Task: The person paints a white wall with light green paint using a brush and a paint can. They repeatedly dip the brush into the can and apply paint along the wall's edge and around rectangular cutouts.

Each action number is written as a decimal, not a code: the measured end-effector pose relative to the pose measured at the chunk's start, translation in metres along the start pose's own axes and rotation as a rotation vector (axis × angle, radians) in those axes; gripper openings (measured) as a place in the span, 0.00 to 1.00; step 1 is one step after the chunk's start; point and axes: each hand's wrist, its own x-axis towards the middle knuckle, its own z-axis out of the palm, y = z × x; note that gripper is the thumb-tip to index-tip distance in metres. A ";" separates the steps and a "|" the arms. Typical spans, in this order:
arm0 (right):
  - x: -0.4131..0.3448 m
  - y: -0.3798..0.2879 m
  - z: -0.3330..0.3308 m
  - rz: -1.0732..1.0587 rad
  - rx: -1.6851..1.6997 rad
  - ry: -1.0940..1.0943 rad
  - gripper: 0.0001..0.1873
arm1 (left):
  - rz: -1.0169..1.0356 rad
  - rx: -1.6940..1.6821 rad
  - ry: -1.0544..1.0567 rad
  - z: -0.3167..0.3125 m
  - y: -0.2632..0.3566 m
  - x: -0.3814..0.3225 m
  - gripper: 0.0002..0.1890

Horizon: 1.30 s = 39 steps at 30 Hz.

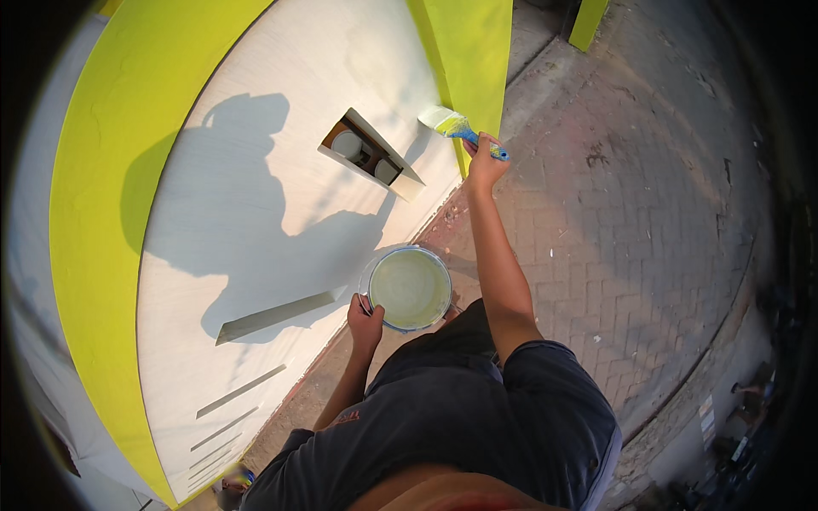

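My right hand (487, 163) grips the blue handle of a wide paintbrush (457, 124), its ferrule smeared with yellow-green paint. The pale, paint-coated bristles rest at or very near the white wall (358, 70), close to where it meets a yellow-green pillar (482, 70). My left hand (366, 322) holds a round paint bucket (410, 289) by its rim and wire handle, in front of my legs. Pale greenish paint coats the inside of the bucket; how deep it is I cannot tell.
A slot-like opening (370, 153) in the wall shows round pale containers inside. Several narrow slots (241, 391) run along the wall to the lower left. A yellow-green band (96, 255) curves along the wall. Brick paving (575, 255) lies to the right. Another person (235, 480) appears at lower left.
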 end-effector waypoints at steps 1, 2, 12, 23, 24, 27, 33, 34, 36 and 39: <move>-0.001 0.000 0.001 0.028 -0.059 0.068 0.09 | -0.005 0.001 -0.003 0.000 0.000 0.000 0.14; -0.003 -0.004 0.005 -0.038 -0.054 -0.012 0.09 | -0.009 0.004 -0.006 0.000 0.000 -0.001 0.14; -0.051 -0.134 0.102 -0.256 0.226 -0.330 0.10 | -0.043 0.046 -0.010 -0.004 -0.007 -0.005 0.11; -0.002 0.052 -0.026 -0.034 -0.003 -0.070 0.09 | -0.083 0.008 0.005 -0.001 -0.016 -0.001 0.12; 0.001 0.064 -0.040 0.005 -0.041 -0.033 0.08 | -0.083 0.017 -0.002 -0.001 -0.018 -0.002 0.12; 0.001 0.068 -0.044 -0.022 -0.179 -0.009 0.08 | -0.080 -0.001 -0.005 -0.002 -0.021 -0.003 0.13; -0.045 -0.058 0.072 -0.255 -0.076 -0.215 0.08 | -0.036 0.031 -0.006 -0.005 -0.019 -0.001 0.14; -0.051 -0.089 0.084 -0.239 -0.023 -0.228 0.08 | -0.051 0.018 -0.010 -0.005 -0.018 0.001 0.14; -0.064 -0.133 0.103 -0.244 0.153 -0.296 0.08 | -0.070 -0.023 -0.023 -0.006 -0.017 0.003 0.14; -0.074 -0.141 0.111 -0.223 0.357 -0.359 0.08 | -0.076 -0.073 -0.037 -0.007 -0.019 0.002 0.14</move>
